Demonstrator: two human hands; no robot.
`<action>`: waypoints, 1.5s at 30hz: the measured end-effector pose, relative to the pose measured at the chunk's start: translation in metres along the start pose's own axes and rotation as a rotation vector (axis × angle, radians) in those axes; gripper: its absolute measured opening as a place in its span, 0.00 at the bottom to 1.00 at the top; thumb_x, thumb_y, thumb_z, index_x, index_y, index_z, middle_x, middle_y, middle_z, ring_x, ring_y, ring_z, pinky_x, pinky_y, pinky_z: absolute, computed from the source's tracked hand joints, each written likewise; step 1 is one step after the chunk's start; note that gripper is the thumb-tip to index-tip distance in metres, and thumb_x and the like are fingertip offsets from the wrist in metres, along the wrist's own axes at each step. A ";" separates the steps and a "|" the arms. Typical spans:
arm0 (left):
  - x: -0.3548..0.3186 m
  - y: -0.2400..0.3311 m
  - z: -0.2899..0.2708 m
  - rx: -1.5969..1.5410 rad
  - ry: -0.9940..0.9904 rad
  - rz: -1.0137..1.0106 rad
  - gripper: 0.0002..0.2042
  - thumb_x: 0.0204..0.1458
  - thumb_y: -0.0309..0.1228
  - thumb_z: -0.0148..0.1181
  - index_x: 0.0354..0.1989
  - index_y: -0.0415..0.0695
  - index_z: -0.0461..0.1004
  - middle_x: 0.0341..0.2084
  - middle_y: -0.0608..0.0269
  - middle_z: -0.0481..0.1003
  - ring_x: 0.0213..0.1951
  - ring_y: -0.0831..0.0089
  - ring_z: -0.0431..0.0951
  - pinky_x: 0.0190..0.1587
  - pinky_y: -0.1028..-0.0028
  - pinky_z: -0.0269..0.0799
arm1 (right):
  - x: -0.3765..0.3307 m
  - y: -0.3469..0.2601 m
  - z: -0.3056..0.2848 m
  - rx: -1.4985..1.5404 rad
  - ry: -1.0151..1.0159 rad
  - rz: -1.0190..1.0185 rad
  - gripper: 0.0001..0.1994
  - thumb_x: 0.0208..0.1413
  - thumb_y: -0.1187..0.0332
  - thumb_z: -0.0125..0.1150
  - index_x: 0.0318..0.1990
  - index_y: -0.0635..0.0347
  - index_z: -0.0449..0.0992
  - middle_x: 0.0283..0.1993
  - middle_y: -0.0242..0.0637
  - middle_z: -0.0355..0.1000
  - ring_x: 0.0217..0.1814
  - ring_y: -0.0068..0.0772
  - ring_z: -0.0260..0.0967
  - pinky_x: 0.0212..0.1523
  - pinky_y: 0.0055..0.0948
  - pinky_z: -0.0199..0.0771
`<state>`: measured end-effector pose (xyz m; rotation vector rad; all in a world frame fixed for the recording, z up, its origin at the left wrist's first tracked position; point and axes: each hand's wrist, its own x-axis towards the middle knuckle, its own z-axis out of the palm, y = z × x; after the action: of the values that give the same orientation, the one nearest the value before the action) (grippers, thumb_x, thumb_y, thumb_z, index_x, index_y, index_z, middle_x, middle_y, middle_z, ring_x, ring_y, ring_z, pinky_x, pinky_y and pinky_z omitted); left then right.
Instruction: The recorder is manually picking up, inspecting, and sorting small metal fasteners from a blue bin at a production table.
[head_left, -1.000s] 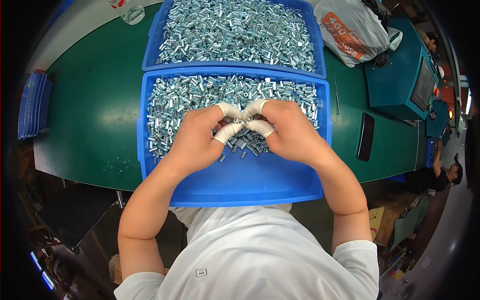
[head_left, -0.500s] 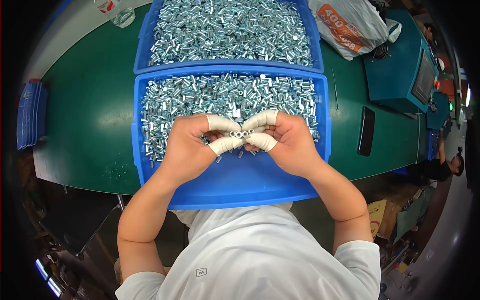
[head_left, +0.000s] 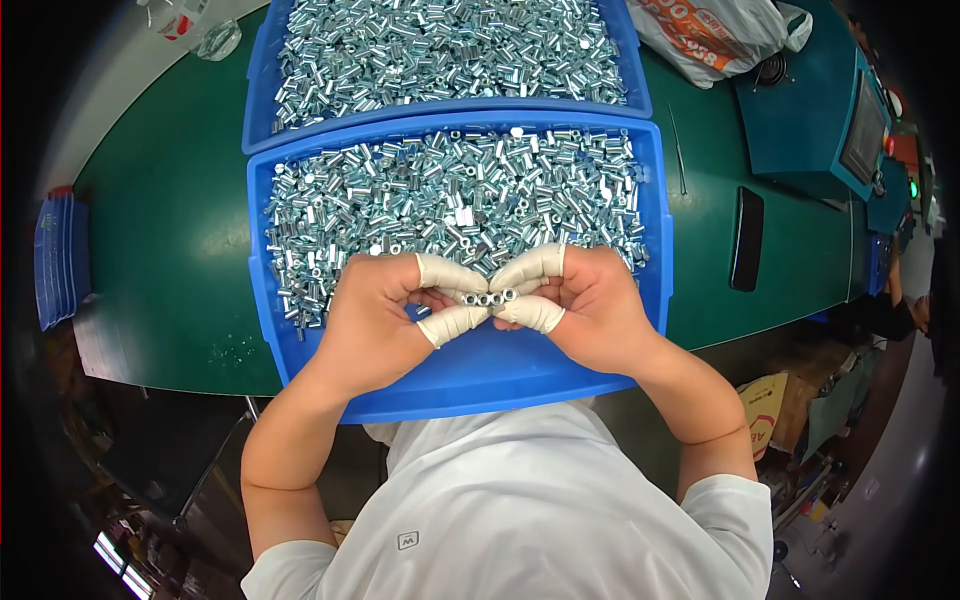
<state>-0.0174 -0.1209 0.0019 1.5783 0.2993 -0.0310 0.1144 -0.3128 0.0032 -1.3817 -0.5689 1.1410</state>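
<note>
A short row of several silvery coupling nuts (head_left: 490, 299) is pinched between my two hands, side by side with their holes facing me. My left hand (head_left: 380, 312) grips the row's left end between thumb and forefinger. From the other side, my right hand (head_left: 603, 308) closes on the right end the same way. Pale finger covers wrap the thumbs and forefingers, whose tips almost meet. Both hands are above the front part of a blue tray (head_left: 470, 395), whose back part is heaped with loose coupling nuts (head_left: 450, 195).
Behind it stands a second blue tray (head_left: 262, 85) full of similar nuts. On the green table (head_left: 165, 230) lie a black phone (head_left: 746, 238) and a thin rod (head_left: 679, 150). A plastic bag (head_left: 715, 40), a teal machine (head_left: 805, 125), a clear bottle (head_left: 215, 38) and stacked blue trays (head_left: 60, 258) surround them.
My hands have drawn slightly toward me over the tray, still pinching the row of nuts. The whole view has shifted a little, moving the trays and bag up in the picture.
</note>
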 end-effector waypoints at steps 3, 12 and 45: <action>-0.001 0.005 0.000 0.084 0.002 0.001 0.09 0.48 0.21 0.74 0.38 0.40 0.83 0.31 0.63 0.83 0.31 0.80 0.80 0.34 0.78 0.76 | -0.001 0.006 0.000 0.026 -0.027 -0.002 0.09 0.59 0.81 0.64 0.47 0.70 0.76 0.43 0.42 0.79 0.44 0.30 0.80 0.46 0.28 0.82; 0.003 0.002 -0.003 0.105 -0.041 0.039 0.07 0.45 0.21 0.73 0.33 0.43 0.85 0.26 0.61 0.82 0.26 0.75 0.81 0.30 0.77 0.76 | 0.005 0.016 -0.006 0.051 -0.123 -0.092 0.10 0.55 0.83 0.68 0.43 0.69 0.76 0.41 0.44 0.80 0.44 0.33 0.82 0.46 0.30 0.83; 0.007 0.004 -0.015 0.100 -0.144 0.118 0.12 0.41 0.22 0.77 0.35 0.43 0.82 0.26 0.58 0.82 0.26 0.67 0.82 0.28 0.75 0.76 | 0.011 0.009 -0.011 -0.003 -0.184 -0.070 0.11 0.50 0.77 0.76 0.39 0.64 0.79 0.37 0.44 0.82 0.39 0.34 0.83 0.38 0.28 0.83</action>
<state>-0.0120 -0.1046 0.0050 1.6812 0.0924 -0.0684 0.1257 -0.3103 -0.0100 -1.2567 -0.7452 1.2185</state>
